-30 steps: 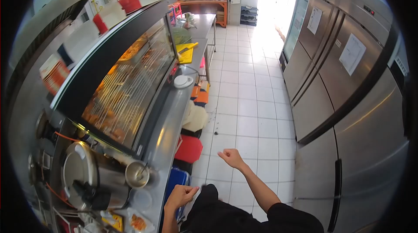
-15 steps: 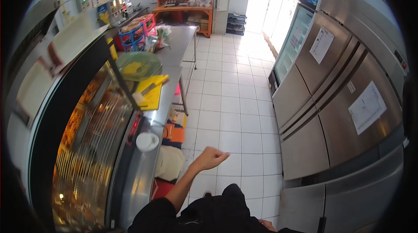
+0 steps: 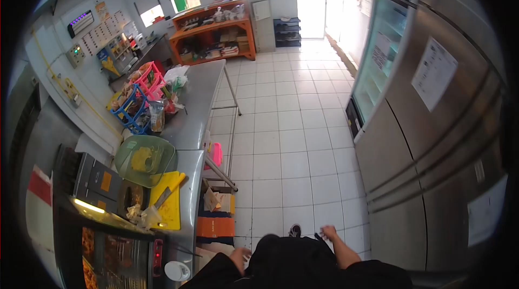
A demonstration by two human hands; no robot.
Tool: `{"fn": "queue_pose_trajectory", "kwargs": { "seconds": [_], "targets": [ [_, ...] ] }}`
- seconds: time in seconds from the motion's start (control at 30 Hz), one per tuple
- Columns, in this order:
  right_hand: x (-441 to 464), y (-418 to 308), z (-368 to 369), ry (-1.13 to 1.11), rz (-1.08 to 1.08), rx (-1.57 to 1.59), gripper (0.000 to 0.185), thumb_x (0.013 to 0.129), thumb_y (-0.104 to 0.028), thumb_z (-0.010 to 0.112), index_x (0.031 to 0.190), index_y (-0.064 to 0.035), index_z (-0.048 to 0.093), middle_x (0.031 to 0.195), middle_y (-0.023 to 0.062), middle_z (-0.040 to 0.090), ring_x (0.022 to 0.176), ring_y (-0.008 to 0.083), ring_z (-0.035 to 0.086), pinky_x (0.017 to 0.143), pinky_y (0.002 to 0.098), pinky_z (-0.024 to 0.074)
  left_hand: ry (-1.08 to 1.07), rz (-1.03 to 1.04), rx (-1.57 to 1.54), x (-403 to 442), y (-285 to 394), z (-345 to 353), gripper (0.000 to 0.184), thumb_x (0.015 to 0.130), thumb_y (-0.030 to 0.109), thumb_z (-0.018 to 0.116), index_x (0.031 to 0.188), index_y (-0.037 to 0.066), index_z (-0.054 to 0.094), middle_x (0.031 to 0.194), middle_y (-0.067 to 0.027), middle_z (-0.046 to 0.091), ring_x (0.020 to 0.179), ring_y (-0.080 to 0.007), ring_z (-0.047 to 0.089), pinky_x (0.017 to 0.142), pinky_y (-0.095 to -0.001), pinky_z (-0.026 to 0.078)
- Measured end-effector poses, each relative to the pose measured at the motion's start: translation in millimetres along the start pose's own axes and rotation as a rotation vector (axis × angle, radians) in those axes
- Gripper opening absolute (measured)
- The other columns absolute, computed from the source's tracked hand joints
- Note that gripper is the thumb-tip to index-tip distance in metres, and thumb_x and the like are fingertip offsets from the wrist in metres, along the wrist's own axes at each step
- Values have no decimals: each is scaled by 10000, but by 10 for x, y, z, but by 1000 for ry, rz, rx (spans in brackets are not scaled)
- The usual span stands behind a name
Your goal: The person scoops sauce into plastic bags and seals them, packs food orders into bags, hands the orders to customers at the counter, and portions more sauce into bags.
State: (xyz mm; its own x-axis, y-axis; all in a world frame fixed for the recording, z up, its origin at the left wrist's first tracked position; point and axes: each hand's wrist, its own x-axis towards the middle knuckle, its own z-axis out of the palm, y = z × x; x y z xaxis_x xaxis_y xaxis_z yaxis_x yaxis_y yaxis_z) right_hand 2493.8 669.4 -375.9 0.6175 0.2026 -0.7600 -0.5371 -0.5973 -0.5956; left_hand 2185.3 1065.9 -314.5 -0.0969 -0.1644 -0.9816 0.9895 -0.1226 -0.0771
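Note:
My left hand [image 3: 240, 260] hangs low at the left of my dark clothing, near the counter's edge; its fingers are loosely curled and blurred. On the other side, my right hand [image 3: 327, 231] is held over the tiled floor, fingers slightly apart, with nothing seen in it. Left of me, a knife [image 3: 162, 197] lies on a yellow cutting board [image 3: 173, 210] on the steel counter. Behind the board stands a green translucent tub [image 3: 146, 160]. A round white item [image 3: 177, 271] sits beside the glass food warmer [image 3: 119, 259].
Steel refrigerators [image 3: 400, 181] and a glass-door fridge [image 3: 378, 56] line the right. A steel table [image 3: 197, 94] holds blue and pink baskets [image 3: 130, 108]. Boxes [image 3: 215, 227] stand below the counter. An orange shelf [image 3: 213, 40] and a bright doorway [image 3: 311, 2] are at the back.
The view has moved forward along the aisle, past most of the food warmer. My left hand has swung down and back, and my right hand has come back into view.

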Motion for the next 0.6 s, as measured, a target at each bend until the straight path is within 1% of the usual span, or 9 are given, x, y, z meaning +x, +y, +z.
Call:
{"fn": "queue_pose_trajectory", "kwargs": {
  "seconds": [0.03, 0.1, 0.23, 0.33, 0.47, 0.5, 0.53, 0.57, 0.6],
  "targets": [
    [305, -701, -82, -49, -31, -166, 267, 925, -278, 627, 1026, -44, 708, 851, 100, 731, 637, 193, 680, 473, 348, 502, -50, 2, -187, -4, -141, -240, 494, 964, 472, 557, 1365, 185, 570, 1386, -77, 608, 1154, -272, 650, 950, -540, 509],
    [835, -1926, -214, -83, -148, -229, 255, 926, -278, 624, 1039, -66, 711, 853, 79, 733, 629, 177, 671, 478, 332, 505, 0, 400, -654, -233, -303, -701, 345, 964, 421, 572, 1169, 156, 651, 1119, -84, 722, 1036, -284, 690, 854, -513, 546],
    [1707, -3893, -440, -57, -304, -394, 266, 920, -274, 630, 1043, -51, 707, 863, 89, 729, 655, 170, 669, 503, 324, 505, 1047, 428, -1296, -334, 86, -1464, 243, 928, 252, 515, 976, 67, 665, 772, -98, 663, 666, -239, 652, 557, -435, 535],
    [2404, -4767, -382, -32, -267, -252, 256, 924, -261, 607, 1058, -59, 690, 848, 95, 714, 654, 184, 661, 511, 333, 506, 875, 478, -1445, -199, 619, -1957, 242, 914, 262, 542, 986, 56, 648, 745, -78, 643, 602, -216, 618, 455, -398, 478],
    [3323, -4914, -286, -71, -147, -129, 251, 963, -249, 571, 1025, -37, 691, 801, 109, 706, 566, 196, 644, 457, 309, 511, 266, 170, -989, -133, 2001, -2543, 377, 921, 343, 608, 1179, 68, 618, 1075, -116, 661, 900, -287, 687, 831, -556, 523],
    [3612, -4746, -285, -168, -24, -164, 308, 973, -287, 513, 1196, -110, 630, 941, 108, 700, 705, 260, 676, 550, 443, 546, 152, 159, -749, -147, 2434, -2708, 417, 920, 359, 615, 1219, 68, 611, 1157, -115, 661, 977, -289, 693, 897, -562, 510],
    [3682, -4739, -242, -250, 53, -243, 312, 981, -280, 487, 1215, -130, 629, 963, 93, 697, 758, 257, 681, 592, 463, 550, 88, 248, -532, -117, 3031, -3024, 450, 918, 368, 631, 1258, 74, 614, 1232, -101, 653, 1041, -278, 684, 927, -529, 504],
    [3703, -4688, -182, -231, 135, -91, 234, 944, -252, 595, 995, -46, 691, 831, 120, 703, 714, 250, 674, 592, 439, 563, 44, 349, -323, -136, 3528, -3346, 485, 915, 376, 647, 1298, 80, 616, 1308, -86, 646, 1104, -267, 674, 957, -497, 498],
    [3662, -4787, -61, -179, 68, -434, 261, 937, -295, 596, 991, -63, 703, 884, 123, 719, 761, 271, 676, 662, 487, 551, 187, 569, -476, -264, 3925, -3636, 291, 866, 239, 629, 1058, 46, 734, 1046, -200, 709, 973, -354, 697, 842, -503, 549]
  ]
}}
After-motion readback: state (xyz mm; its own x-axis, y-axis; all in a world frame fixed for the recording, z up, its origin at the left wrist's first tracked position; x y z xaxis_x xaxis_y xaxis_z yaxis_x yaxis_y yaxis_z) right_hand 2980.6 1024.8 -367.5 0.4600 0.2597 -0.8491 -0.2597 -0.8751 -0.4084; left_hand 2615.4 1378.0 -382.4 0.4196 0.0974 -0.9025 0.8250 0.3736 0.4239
